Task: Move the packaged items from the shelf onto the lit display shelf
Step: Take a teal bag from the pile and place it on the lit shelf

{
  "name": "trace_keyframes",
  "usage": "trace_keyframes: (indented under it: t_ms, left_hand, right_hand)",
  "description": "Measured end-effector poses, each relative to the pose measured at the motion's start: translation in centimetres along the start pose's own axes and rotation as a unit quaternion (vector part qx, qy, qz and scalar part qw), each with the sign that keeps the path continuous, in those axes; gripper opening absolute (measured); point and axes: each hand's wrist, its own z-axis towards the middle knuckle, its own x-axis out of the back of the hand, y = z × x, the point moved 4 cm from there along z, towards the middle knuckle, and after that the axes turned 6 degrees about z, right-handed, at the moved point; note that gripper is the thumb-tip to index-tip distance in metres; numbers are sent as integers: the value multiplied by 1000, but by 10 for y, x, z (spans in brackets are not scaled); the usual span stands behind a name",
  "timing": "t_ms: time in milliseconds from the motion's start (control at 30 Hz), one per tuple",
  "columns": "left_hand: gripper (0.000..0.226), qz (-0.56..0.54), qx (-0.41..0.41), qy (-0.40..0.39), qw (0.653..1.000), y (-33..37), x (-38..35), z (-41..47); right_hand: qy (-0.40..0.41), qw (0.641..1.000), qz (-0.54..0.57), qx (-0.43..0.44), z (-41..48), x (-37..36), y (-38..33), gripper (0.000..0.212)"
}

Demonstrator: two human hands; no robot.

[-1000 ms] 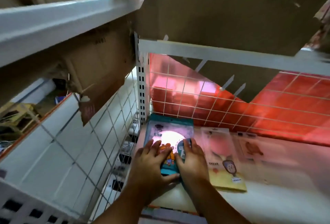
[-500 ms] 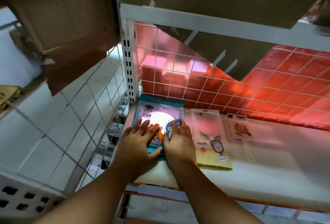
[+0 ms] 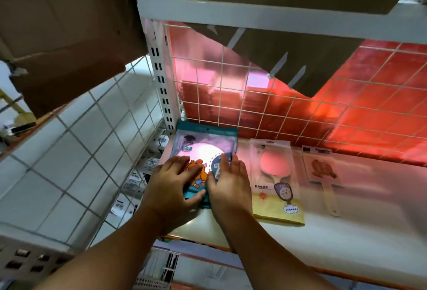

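Note:
A teal package (image 3: 205, 141) with a cartoon print lies flat at the left end of the lit white display shelf (image 3: 346, 239). My left hand (image 3: 172, 188) and my right hand (image 3: 231, 183) both rest flat on it with straight fingers, covering its lower half. Beside it to the right lies a yellow package (image 3: 275, 181) holding a pink hand mirror. Further right is a clear package (image 3: 322, 174) with a brown paddle-shaped item.
A white wire grid (image 3: 254, 95) backs the shelf, with red tiles behind it. A slotted white upright (image 3: 161, 77) stands at the left corner. Cardboard boxes (image 3: 69, 35) sit overhead on the left. Another wire grid panel (image 3: 76, 151) closes the left side.
The camera has moved closer and lower. Both hands stay flat on the teal package, which has kept its place at the shelf's left end.

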Motion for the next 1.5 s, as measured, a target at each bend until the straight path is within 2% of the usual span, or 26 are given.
trace_keyframes:
  t_ms: [333, 767, 1100, 1267, 1400, 1500]
  left_hand:
    - [78, -10, -10, 11, 1000, -3, -3, -1]
    - [71, 0, -14, 24, 1000, -2, -3, -3]
    - [75, 6, -22, 26, 999, 1, 0, -1]
    - [73, 11, -23, 3, 1000, 0, 4, -5]
    - [58, -37, 9, 41, 998, 9, 22, -1]
    - [52, -91, -24, 81, 992, 37, 50, 10]
  right_hand:
    - [48, 993, 105, 3, -3, 2, 3, 68]
    - [57, 996, 72, 13, -9, 0, 2, 67]
    - [78, 994, 70, 29, -6, 2, 1, 64]
    - [103, 992, 52, 50, -21, 12, -11, 60]
    - [116, 990, 58, 60, -34, 39, -21, 49]
    - [160, 981, 85, 64, -45, 72, -17, 55]
